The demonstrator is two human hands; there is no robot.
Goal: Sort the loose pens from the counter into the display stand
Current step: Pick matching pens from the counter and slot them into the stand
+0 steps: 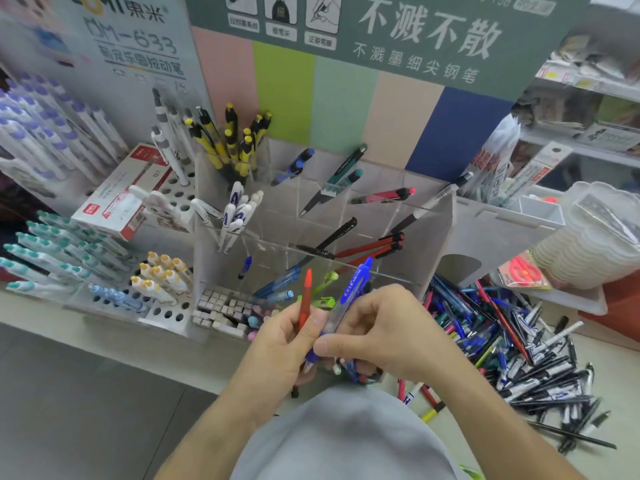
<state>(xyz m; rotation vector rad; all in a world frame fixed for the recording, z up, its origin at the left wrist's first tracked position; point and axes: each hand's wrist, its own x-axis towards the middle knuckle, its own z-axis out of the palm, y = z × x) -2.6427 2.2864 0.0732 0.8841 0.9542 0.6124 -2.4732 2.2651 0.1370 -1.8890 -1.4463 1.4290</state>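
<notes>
A clear acrylic display stand (434,237) with several compartments stands on the counter, holding yellow, blue, teal, pink, black and red pens. A big pile of loose pens (512,344) lies on the counter to the right. In front of the stand, my left hand (280,344) grips a red pen (305,299) upright, along with a few other pens low in the fist. My right hand (384,334) pinches a blue pen (349,296) that points up toward the stand's front compartments.
A perforated white rack (162,311) with teal, yellow-capped and purple pens fills the left side. A red-and-white pen box (121,199) lies on it. Small erasers (221,311) sit in the stand's front tray. A stack of clear plastic trays (588,237) stands at right.
</notes>
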